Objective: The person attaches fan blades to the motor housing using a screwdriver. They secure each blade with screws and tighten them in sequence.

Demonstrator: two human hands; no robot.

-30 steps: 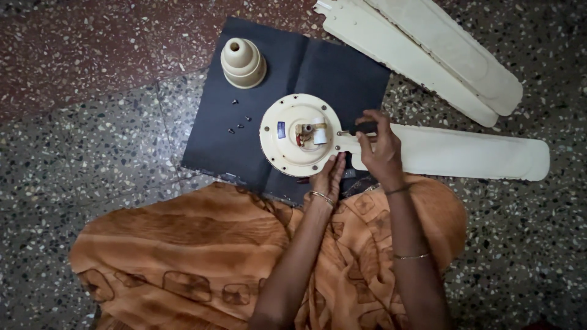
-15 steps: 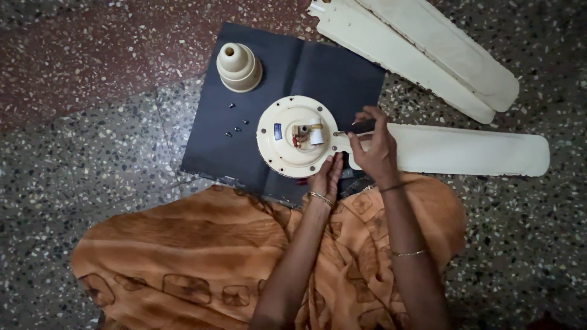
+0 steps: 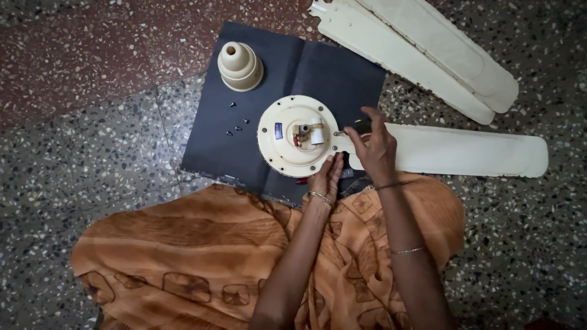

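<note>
The fan motor [image 3: 298, 135], a round cream housing, lay on a dark mat [image 3: 269, 91] spread over the speckled floor [image 3: 92, 159], just beyond the seated person's knees. One cream blade [image 3: 465, 150] was joined to its right side and stretched away to the right across the floor. The right hand [image 3: 374, 150] had its fingers closed around the dark handle of a screwdriver [image 3: 354, 129], whose tip met the spot where the blade joined the housing. The left hand [image 3: 327, 175] rested flat and open against the near rim of the housing, its fingers together, grasping nothing. On the mat to the left of the motor lay a few small dark screws [image 3: 237, 122], close together, and farther off, near the mat's far edge, stood a cream cone-shaped cover [image 3: 240, 66], upright. Two loose blades [image 3: 428, 55] lay side by side on the floor at the far right, well apart from the motor. Orange patterned cloth [image 3: 202, 256] covered the person's lap.
</note>
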